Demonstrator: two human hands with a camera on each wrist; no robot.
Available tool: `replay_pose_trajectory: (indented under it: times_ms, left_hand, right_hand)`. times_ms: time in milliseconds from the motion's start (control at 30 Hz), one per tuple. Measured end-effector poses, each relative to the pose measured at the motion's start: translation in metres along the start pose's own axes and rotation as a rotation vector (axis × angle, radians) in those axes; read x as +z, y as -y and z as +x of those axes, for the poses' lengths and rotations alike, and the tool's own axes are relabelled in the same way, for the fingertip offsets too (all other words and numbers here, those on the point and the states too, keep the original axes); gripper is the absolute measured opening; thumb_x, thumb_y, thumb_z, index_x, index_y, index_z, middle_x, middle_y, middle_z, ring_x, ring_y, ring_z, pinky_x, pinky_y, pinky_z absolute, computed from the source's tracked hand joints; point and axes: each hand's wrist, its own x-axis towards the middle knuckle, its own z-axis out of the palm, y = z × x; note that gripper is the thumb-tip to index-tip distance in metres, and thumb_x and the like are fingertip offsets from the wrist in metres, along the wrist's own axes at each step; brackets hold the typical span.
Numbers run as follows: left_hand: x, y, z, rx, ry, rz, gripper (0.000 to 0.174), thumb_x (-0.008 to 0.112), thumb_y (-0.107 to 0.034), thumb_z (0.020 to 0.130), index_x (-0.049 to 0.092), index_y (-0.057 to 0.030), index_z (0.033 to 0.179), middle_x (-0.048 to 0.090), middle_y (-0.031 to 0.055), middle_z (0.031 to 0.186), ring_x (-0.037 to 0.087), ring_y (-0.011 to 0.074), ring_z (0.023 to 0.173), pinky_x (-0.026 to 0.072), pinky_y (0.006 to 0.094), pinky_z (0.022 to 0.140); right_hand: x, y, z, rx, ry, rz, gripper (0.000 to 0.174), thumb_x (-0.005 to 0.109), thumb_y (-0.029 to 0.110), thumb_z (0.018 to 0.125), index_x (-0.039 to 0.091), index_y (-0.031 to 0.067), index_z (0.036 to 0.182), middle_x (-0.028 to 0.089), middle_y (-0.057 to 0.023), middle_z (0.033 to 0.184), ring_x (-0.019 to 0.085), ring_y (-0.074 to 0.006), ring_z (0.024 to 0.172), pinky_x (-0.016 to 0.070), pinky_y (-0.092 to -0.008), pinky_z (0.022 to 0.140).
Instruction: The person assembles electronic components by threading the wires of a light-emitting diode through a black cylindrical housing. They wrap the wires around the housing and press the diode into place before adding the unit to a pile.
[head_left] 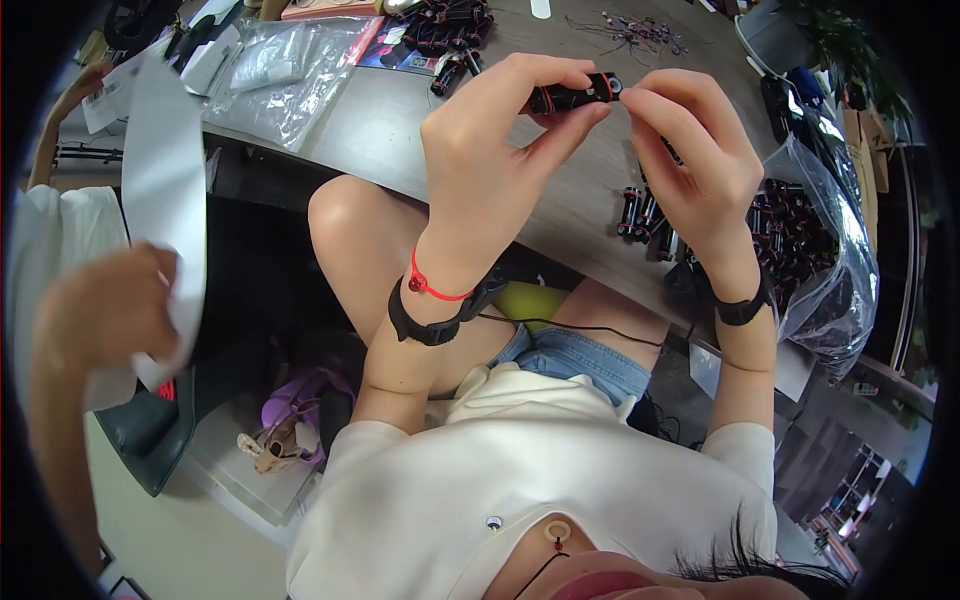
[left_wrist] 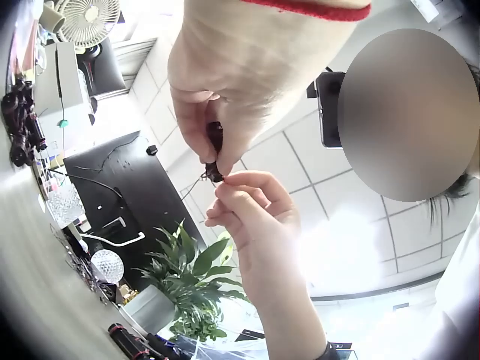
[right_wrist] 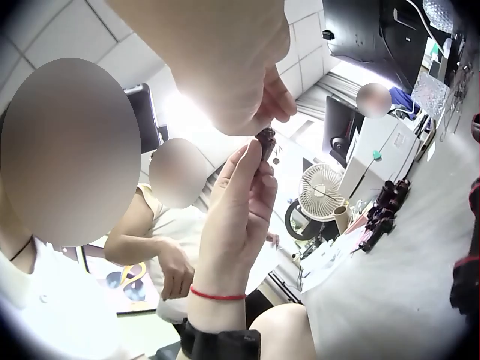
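Observation:
A small black cylindrical piece with red rings (head_left: 575, 95) is held up above the table, pinched between the thumb and fingers of the left hand (head_left: 480, 150). At its right end, the thumb and forefinger of the right hand (head_left: 700, 155) meet, touching or nearly touching the tip. The left wrist view has the dark piece (left_wrist: 215, 139) pointing down from the left hand (left_wrist: 232, 82), with the right hand (left_wrist: 259, 225) at its lower end. In the right wrist view the left hand (right_wrist: 240, 217) grips the piece (right_wrist: 266, 139) under the right hand (right_wrist: 240, 82); whatever the right fingertips pinch is too small to tell.
More black-and-red pieces (head_left: 630, 212) lie on the table (head_left: 390, 150) below the right hand, beside a clear bag (head_left: 845, 270) of them. Another pile (head_left: 450, 25) and thin wires (head_left: 640, 35) lie farther back. Plastic packaging (head_left: 275, 80) is at left, near another person's hand (head_left: 110, 310).

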Motion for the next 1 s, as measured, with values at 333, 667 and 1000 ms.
replay_pose_trajectory:
  times_ms: [333, 667, 1000]
  left_hand:
    - [-0.001, 0.002, 0.001, 0.014, 0.017, 0.017, 0.020, 0.072, 0.004, 0.075, 0.064, 0.0020, 0.092, 0.069, 0.0076, 0.097, 0.061, 0.0084, 0.075, 0.0501, 0.0199, 0.067]
    - [-0.004, 0.001, 0.002, 0.058, 0.074, -0.012, 0.019, 0.071, 0.003, 0.075, 0.068, 0.0013, 0.093, 0.069, 0.0083, 0.099, 0.064, 0.0115, 0.083, 0.0498, 0.0217, 0.071]
    - [-0.005, 0.007, 0.004, 0.133, 0.104, 0.067, 0.016, 0.067, 0.001, 0.079, 0.069, -0.0022, 0.095, 0.066, 0.0104, 0.109, 0.064, 0.0188, 0.091, 0.0489, 0.0258, 0.078]
  right_hand:
    - [-0.005, -0.003, 0.001, -0.011, 0.034, 0.029, 0.022, 0.068, -0.009, 0.072, 0.065, -0.0018, 0.093, 0.062, -0.0110, 0.091, 0.062, -0.0182, 0.077, 0.0499, -0.0243, 0.068]
    - [-0.009, -0.005, 0.002, 0.438, 0.179, 0.549, 0.026, 0.066, -0.004, 0.081, 0.061, -0.0026, 0.106, 0.064, -0.0060, 0.096, 0.062, -0.0106, 0.087, 0.0496, -0.0232, 0.079]
    - [-0.008, -0.008, -0.003, 0.386, 0.182, 0.463, 0.029, 0.065, -0.002, 0.082, 0.061, -0.0001, 0.110, 0.064, -0.0048, 0.097, 0.063, -0.0110, 0.089, 0.0499, -0.0233, 0.081]
